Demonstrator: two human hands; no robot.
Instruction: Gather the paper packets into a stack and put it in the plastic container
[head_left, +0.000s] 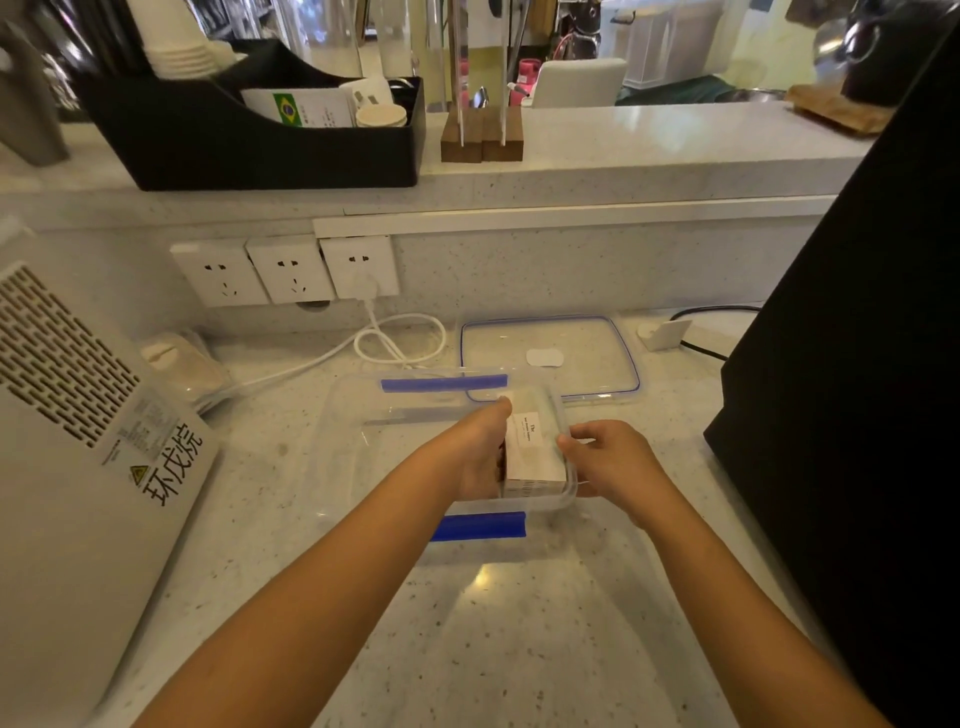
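1. Head view: the left hand (480, 452) is reaching into the clear rectangular plastic container with blue clips (363, 415), which is sitting on the pale speckled stone table (519, 649). This hand is clamping the left side of the white stack of paper packets (532, 449), thumb up along its far edge.
2. The right hand (608, 462) is pressing its fingertips (566, 441) against the stack's right side, at the container's right wall, so both hands are closing on the stack from opposite sides.
3. The stack is sitting in the right end of the container, long axis running away from the person; it seems to be resting on the bottom, though the clear wall is blurring that.
4. The clear flat lid with a blue seal (550, 358) is lying just behind the container.
5. Judgement: the stack lies between the hands, the left deeper in, so releasing it looks like the next concern.
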